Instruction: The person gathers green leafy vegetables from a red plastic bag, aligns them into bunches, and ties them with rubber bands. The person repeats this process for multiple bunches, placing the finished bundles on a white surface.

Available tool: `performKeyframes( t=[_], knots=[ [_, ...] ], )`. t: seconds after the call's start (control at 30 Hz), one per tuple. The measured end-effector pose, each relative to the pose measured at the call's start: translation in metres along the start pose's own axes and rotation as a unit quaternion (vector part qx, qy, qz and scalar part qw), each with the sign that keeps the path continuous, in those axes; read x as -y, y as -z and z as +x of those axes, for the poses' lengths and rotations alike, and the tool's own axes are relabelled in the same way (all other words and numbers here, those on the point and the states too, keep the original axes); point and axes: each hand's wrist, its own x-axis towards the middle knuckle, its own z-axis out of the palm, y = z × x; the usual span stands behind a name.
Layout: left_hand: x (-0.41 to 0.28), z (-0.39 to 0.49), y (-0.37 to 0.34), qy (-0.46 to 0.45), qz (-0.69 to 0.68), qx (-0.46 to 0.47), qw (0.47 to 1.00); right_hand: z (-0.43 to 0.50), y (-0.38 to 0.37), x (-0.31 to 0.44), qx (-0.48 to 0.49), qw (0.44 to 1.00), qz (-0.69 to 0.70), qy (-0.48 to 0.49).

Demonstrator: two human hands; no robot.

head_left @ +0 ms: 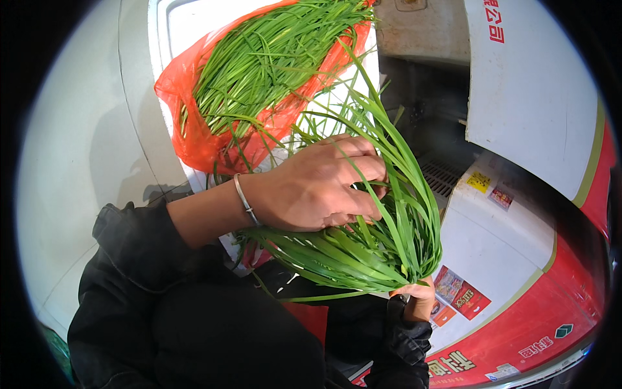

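A loose bunch of garlic chives [393,243] fans out before me, its long flat green blades bent over to the left and upward. My right hand [420,291] grips the gathered end of the bunch at the lower right; most of its fingers are hidden behind the leaves. From the left, my left hand [316,189] reaches in with curled fingers, closed among the blades. A silver bangle [245,199] circles that wrist. Beyond it, more chives [272,63] lie in an open orange-red plastic bag [180,92].
Under the bag is a white foam box or lid [192,22]. To the right stand white and red panels [500,233] with stickers and printed writing, beside a dark gap with a slotted vent [440,177]. Pale floor tiles [92,126] extend on the left.
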Motion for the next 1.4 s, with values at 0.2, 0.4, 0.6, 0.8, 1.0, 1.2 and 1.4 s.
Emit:
performKeyframes(
  t=[0.2, 0.4, 0.6, 0.8, 1.0, 1.2, 1.4],
  knots=[
    [-0.008, 0.002, -0.002, 0.058, 0.020, 0.017, 0.998, 0.009, 0.002, -0.007, -0.002, 0.992, -0.079, 0.093],
    [0.002, -0.003, 0.029, 0.214, 0.110, -0.045, 0.970, 0.017, -0.002, -0.003, -0.071, 0.942, -0.233, 0.232],
    [0.008, -0.036, 0.037, 0.161, 0.355, -0.075, 0.918, 0.019, -0.005, 0.010, -0.328, 0.827, -0.353, 0.289],
    [-0.037, -0.083, -0.064, 0.389, -0.482, 0.255, 0.742, 0.039, -0.058, 0.016, -0.353, 0.726, -0.424, 0.410],
    [-0.043, -0.037, -0.089, 0.461, -0.717, -0.125, 0.508, 0.047, -0.090, -0.006, -0.240, 0.635, -0.636, 0.366],
    [-0.031, -0.027, -0.057, 0.494, -0.692, -0.157, 0.503, 0.055, -0.098, -0.006, -0.188, 0.684, -0.590, 0.385],
    [-0.029, -0.029, -0.062, 0.379, -0.656, -0.071, 0.648, 0.059, -0.101, 0.007, -0.065, 0.832, -0.478, 0.275]
  ],
)
